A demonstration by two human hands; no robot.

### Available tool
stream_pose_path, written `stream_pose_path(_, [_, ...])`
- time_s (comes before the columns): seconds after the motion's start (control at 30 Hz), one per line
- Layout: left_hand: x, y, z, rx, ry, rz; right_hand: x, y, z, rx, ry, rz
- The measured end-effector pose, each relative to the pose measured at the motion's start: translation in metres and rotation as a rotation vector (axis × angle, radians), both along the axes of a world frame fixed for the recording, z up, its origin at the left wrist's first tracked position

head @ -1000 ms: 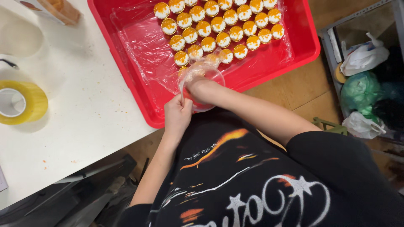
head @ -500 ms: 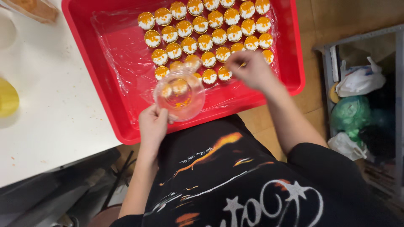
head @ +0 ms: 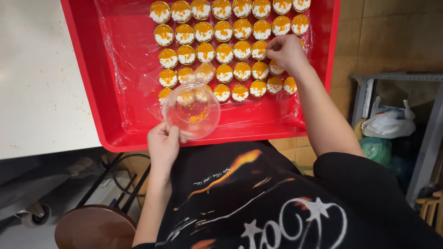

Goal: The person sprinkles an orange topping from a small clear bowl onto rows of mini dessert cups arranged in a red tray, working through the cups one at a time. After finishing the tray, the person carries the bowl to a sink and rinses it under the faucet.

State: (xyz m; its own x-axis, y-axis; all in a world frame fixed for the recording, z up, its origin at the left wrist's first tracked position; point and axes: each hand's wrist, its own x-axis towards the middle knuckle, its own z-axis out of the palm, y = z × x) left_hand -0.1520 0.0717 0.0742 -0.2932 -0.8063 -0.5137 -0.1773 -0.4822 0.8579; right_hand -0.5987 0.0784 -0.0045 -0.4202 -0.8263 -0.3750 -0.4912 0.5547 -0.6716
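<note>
The left hand (head: 162,144) grips a clear plastic bowl (head: 192,112) by its near rim, holding it tilted over the front edge of the red tray (head: 92,74). Orange crumbs cling to the bowl's inside, with a twist of clear film bunched at its far edge. The right hand (head: 286,51) reaches across the rows of small cups (head: 224,53), white filling topped with orange, fingertips pinched down on one cup in the right part of the rows; whether it actually has the cup gripped or only touches it, I cannot tell.

Here is where it looks risky to me. That bowl is held only at its rim, and it leans, so loose orange bits could slide out onto the plastic liner (head: 134,55) or over the tray's lip. The cups sit packed side by side, touching; a pinch on one could nudge its neighbours or smear their topping. The tray itself overhangs the white surface (head: 37,83) toward the person, so a heavy lean on its front edge could tip it.
</note>
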Motion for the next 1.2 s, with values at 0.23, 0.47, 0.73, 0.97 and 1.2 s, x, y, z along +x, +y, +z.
stream_pose_path(0.23, [-0.012, 0.007, 0.004, -0.020, 0.002, 0.017, -0.008, -0.014, 0.022, -0.044, 0.027, 0.105])
stream_pose_path(0.47, [-0.012, 0.010, -0.005, -0.026, 0.034, 0.085, 0.008, -0.045, 0.044, -0.084, -0.195, 0.124])
stream_pose_path(0.73, [-0.015, 0.023, -0.013, -0.098, -0.041, 0.112, 0.024, -0.070, 0.040, 0.048, -0.095, 0.284])
stream_pose_path(0.97, [-0.024, 0.025, -0.018, -0.092, -0.049, 0.139, 0.023, -0.080, 0.059, -0.153, 0.044, 0.386])
stream_pose_path(1.2, [-0.065, 0.016, -0.018, -0.099, -0.049, 0.056, 0.086, -0.031, 0.120, -0.216, -0.219, 0.682])
